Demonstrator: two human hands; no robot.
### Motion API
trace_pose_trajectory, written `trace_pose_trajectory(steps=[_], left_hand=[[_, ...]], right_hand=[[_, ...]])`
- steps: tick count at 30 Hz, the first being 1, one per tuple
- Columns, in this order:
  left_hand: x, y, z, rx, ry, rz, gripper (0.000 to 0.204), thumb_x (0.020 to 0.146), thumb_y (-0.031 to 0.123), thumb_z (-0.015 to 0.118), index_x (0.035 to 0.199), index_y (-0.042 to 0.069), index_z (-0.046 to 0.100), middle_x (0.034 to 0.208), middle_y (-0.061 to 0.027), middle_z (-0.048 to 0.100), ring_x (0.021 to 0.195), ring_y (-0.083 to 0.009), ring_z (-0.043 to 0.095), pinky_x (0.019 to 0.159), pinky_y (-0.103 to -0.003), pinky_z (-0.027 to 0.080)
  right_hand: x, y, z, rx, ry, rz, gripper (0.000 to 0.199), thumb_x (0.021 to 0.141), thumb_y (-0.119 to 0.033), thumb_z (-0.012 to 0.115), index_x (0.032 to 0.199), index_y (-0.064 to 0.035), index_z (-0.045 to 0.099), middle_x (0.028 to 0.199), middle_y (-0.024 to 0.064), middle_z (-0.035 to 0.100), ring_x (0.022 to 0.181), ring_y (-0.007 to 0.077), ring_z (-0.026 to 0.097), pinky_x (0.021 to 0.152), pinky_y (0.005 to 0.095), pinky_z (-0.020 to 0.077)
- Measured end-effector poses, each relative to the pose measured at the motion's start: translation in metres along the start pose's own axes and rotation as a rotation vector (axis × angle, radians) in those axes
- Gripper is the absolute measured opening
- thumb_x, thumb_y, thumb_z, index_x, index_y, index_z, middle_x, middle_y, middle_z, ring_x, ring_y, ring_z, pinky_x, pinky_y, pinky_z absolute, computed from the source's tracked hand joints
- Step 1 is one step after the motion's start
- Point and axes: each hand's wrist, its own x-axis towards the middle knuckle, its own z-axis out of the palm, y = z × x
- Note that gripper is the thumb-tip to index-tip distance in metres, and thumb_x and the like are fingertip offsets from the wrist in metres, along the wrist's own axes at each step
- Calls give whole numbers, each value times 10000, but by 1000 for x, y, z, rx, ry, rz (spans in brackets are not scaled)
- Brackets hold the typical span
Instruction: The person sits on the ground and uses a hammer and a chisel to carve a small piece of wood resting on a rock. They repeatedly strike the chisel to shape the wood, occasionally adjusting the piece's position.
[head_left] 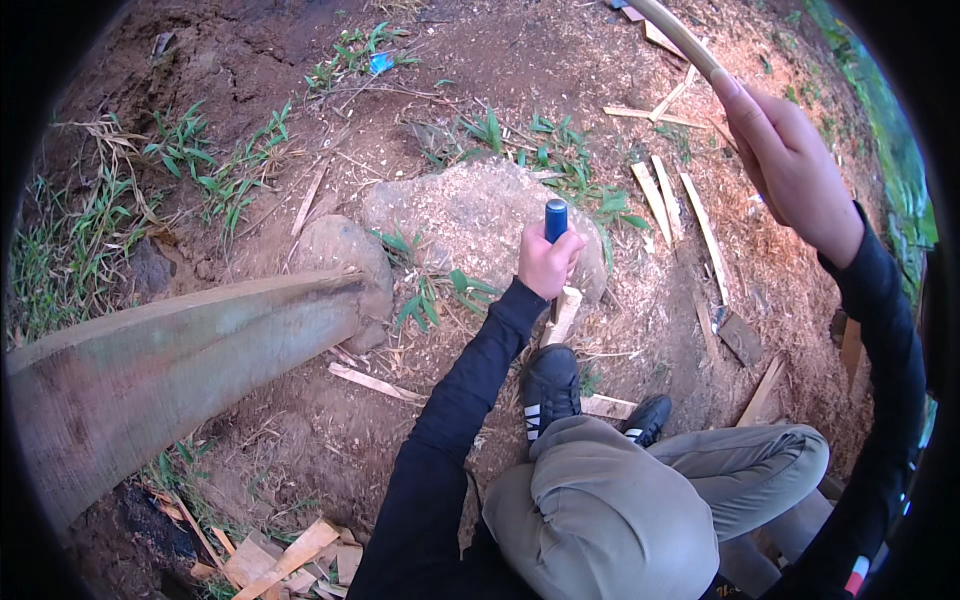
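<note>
My left hand is closed round the upright blue handle of a chisel, its capped end up; the blade is hidden below the fist. Just under that hand is a pale piece of wood, tilted beside the toe of my black shoe. Raised at the upper right, my right hand grips a long, slightly curved wooden handle with the thumb laid along it. The far end of this handle runs out of the picture, so its head cannot be seen.
A large flat rock lies beyond my left hand. A thick wooden beam comes in from the left, ending against a smaller rock. Wood strips, chips and sawdust litter the ground at right; offcuts are piled at lower left.
</note>
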Motion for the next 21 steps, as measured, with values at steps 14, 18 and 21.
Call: trace_pose_trajectory(steps=[14, 18, 21], left_hand=[[5, 11, -9, -169, 102, -51, 196, 842, 2, 531, 719, 114, 427, 527, 58, 338, 358, -52, 284, 323, -236, 208], [-3, 15, -49, -287, 182, 65, 303, 864, 72, 487, 626, 164, 322, 489, 71, 284, 353, -50, 263, 314, -233, 215], [-17, 24, -53, -428, 185, 113, 270, 865, 52, 446, 639, 144, 331, 470, 54, 262, 347, -62, 216, 315, -245, 169]], right_hand=[[-14, 22, -7, -32, -175, 247, 540, 1012, -439, 460, 729, 13, 544, 558, -23, 375, 514, 85, 388, 478, 305, 317], [-38, 44, -3, 26, -208, 256, 512, 1014, -419, 466, 718, -11, 558, 562, -45, 379, 492, 71, 358, 443, 290, 291], [-63, 80, 22, 114, -172, 324, 472, 1009, -392, 491, 721, -24, 564, 566, -49, 401, 491, 65, 370, 434, 280, 297]])
